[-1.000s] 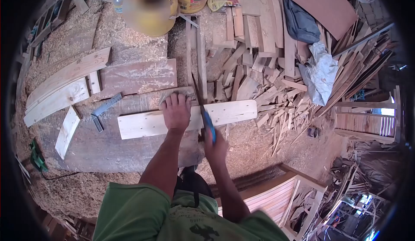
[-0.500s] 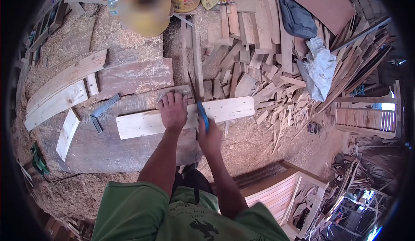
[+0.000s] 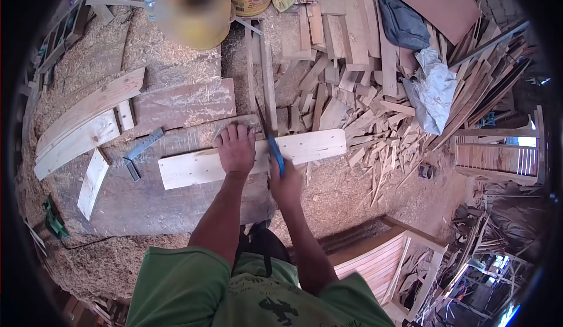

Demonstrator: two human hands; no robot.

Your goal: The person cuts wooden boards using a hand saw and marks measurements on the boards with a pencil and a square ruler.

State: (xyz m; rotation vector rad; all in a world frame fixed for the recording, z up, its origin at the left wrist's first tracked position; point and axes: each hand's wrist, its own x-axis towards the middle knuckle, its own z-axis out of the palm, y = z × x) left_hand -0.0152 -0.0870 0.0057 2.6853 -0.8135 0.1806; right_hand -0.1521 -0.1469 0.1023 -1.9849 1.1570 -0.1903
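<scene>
Saw has gone a little farther from the body over the last second, right grip with it; left grip and the board hold their places, bar a slight view shift.

Pale board lies crosswise under left grip, its long right end running out past right grip and off the tabletop. Right grip is wrapped round the blue handle; left grip is palm down, unclenched, fingers over the board's far edge.

Risks, my read: blade runs close to left grip's fingers, so a jump out of line could nick them. Only one palm seems to pin the board; too light a press and it could twist or chatter. Unsupported right end could sag, then pinch the blade or tear the last fibres.

Board looks light, flat, straight-sided, with small dark spots and rounded corners at the right end. Saw blade is dark and narrow, pointing away from right grip; cut depth can't be read.

Farther out: grey angled tool left of left grip, pale short piece beyond it, offcut heap ahead and right of right grip.
</scene>
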